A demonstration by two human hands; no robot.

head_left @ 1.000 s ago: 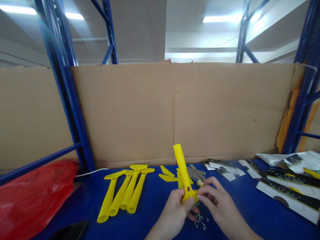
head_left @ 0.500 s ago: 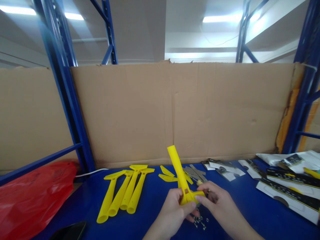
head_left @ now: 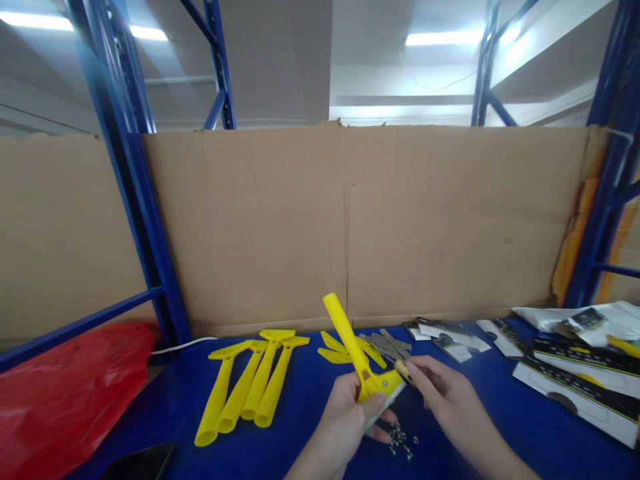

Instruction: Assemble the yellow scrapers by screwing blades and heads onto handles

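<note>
My left hand (head_left: 350,412) is wrapped round the head of a yellow plastic tool (head_left: 349,337), whose hollow handle points up and to the left. A pale strip (head_left: 393,402) lies along the head's lower edge, and a small screw shows in the head. My right hand (head_left: 440,390) is closed on a screwdriver with a yellowish handle (head_left: 401,369), just right of the tool's head. Several small screws and nuts (head_left: 399,437) lie on the blue table below my hands.
Several yellow handles (head_left: 270,380) lie to the left, yellow head pieces (head_left: 334,350) and metal blades (head_left: 390,343) behind my hands. Packaging cards (head_left: 575,400) are at right; a red bag (head_left: 75,393) and dark phone (head_left: 143,462) at left.
The yellow tool has tilted further left, and its head has turned to show the screw and pale strip. My right hand has moved off the head, slightly rightwards.
</note>
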